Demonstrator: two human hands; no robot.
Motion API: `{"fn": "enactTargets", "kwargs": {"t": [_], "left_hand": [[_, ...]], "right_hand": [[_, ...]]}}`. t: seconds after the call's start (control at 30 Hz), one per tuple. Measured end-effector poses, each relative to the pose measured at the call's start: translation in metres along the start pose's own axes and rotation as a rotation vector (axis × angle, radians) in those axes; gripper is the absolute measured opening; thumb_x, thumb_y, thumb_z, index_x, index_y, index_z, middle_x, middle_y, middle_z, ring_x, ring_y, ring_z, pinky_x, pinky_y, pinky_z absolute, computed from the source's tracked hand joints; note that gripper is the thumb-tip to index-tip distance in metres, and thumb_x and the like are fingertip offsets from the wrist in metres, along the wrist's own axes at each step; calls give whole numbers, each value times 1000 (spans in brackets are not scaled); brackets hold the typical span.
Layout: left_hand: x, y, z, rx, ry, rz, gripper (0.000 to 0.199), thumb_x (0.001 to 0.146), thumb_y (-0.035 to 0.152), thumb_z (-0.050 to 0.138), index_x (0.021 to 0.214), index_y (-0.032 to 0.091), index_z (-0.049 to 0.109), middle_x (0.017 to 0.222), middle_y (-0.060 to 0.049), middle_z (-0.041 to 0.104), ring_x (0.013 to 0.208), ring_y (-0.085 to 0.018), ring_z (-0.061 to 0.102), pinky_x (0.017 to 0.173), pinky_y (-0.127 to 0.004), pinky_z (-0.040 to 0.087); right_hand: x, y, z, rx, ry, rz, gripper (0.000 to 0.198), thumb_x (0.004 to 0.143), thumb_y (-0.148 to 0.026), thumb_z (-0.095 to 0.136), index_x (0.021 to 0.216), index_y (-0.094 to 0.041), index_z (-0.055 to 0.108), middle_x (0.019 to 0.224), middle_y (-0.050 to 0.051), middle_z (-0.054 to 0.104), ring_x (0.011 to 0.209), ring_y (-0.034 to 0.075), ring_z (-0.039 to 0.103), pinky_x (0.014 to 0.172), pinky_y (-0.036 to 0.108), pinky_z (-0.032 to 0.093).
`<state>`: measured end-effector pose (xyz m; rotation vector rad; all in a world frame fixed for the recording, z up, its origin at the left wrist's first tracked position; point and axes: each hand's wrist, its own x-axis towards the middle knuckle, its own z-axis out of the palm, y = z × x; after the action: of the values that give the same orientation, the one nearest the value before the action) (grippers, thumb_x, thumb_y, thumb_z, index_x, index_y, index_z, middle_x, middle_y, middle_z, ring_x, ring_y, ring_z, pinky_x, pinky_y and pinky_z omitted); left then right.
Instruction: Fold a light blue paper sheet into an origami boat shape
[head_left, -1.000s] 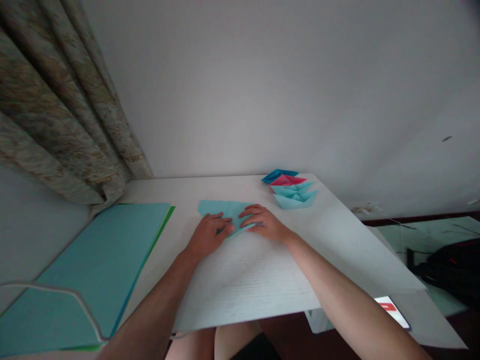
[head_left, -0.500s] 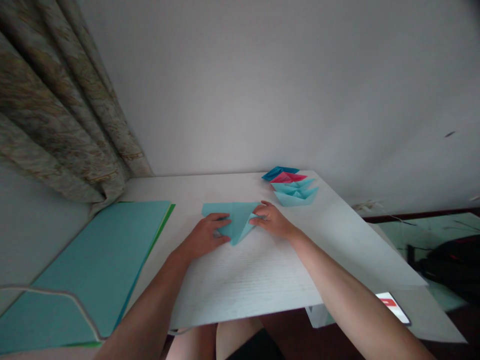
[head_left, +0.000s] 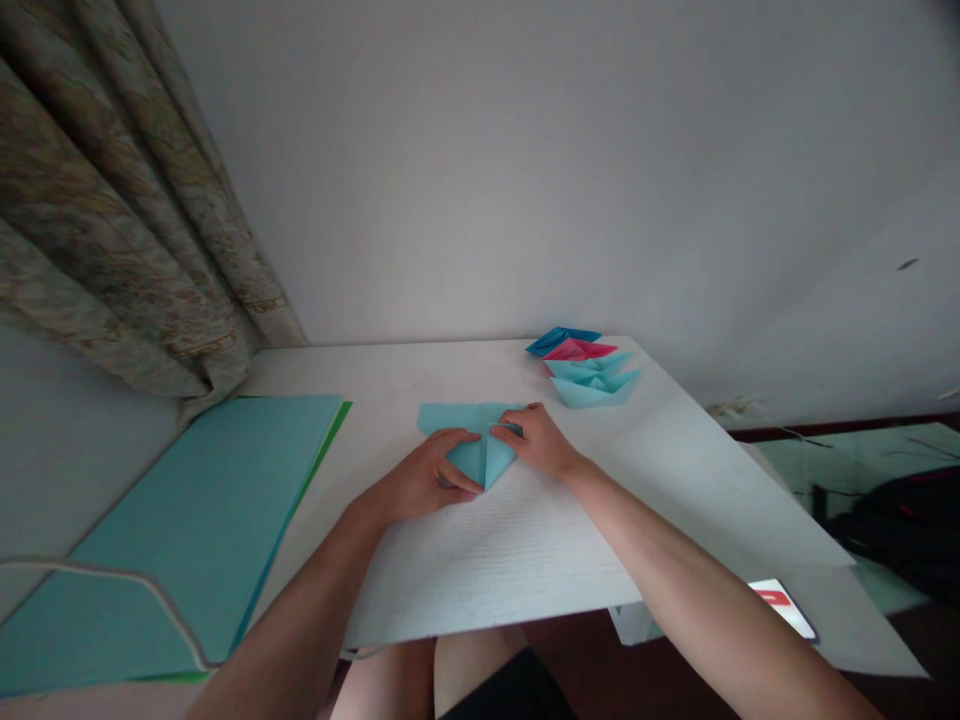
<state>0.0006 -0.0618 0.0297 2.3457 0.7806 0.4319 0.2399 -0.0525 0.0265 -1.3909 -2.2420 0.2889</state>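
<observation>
A light blue sheet of folded paper (head_left: 466, 462) lies on the white table, narrowing to a point at its near end. A crease runs down its middle, and its right flap is turned in toward that crease. My left hand (head_left: 431, 472) rests over the left half with fingers and thumb spread, the thumb by the near point. On the right, my right hand (head_left: 541, 437) pinches the folded flap near the crease. The fingers cover part of both edges.
Several folded paper boats (head_left: 594, 390), in blue, pink and light blue, stand at the table's back right. Large coloured sheets (head_left: 195, 510) lie at the left, a white cable (head_left: 142, 578) across them. A phone (head_left: 784, 608) lies at the lower right, beyond my right forearm.
The right flap has been brought over to the middle crease and now lies flatter. My right hand has moved slightly left with it; my left hand has shifted right toward the near point.
</observation>
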Motion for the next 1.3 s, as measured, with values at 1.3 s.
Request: {"fn": "enactTargets", "kwargs": {"t": [1.3], "left_hand": [[18,4,30,220,350,-123,46,77,38,72,116,18,61,119,-10,59,112,-27,53,99,-44,42]], "right_hand": [[9,-27,1,-247,-7,270,27,95,-32,47,89,-17,69,90,7,73,88,22,64,79,33,33]]}}
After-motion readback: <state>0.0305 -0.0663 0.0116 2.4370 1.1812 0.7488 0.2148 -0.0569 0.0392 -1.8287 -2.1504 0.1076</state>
